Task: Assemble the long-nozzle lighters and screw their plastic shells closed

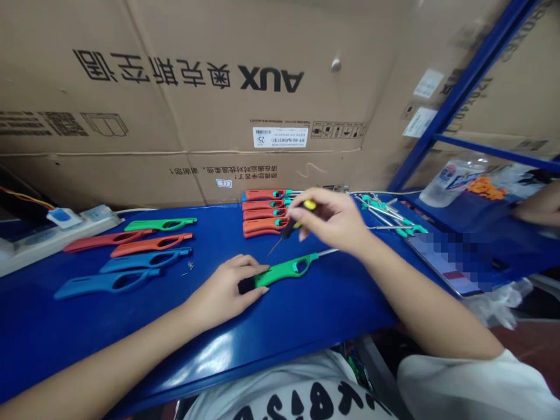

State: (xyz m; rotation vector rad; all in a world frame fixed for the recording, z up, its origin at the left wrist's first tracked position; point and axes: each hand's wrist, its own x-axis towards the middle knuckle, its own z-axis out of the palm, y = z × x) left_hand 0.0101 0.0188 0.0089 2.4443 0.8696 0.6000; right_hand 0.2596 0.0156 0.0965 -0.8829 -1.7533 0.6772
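My left hand [225, 291] rests on the blue table [306, 309] with its fingers closed on the rear end of a green long-nosed lighter [289, 269], pinning it flat. The lighter's metal tube points right, under my right wrist. My right hand [335, 219] hovers just above it, pinching a small screwdriver [294, 224] with a yellow and black handle. The screwdriver's thin tip slants down to the left, toward the lighter's handle.
Red, green and blue lighter shells [131, 256] lie at the left, tiny screws [189, 269] beside them. Assembled red lighters [265, 213] are stacked behind my hands, metal tubes with green ends [389, 216] at the right. A power strip [52, 233] sits far left. Cardboard boxes [219, 87] wall the back. Another person's hand [540, 207] shows far right.
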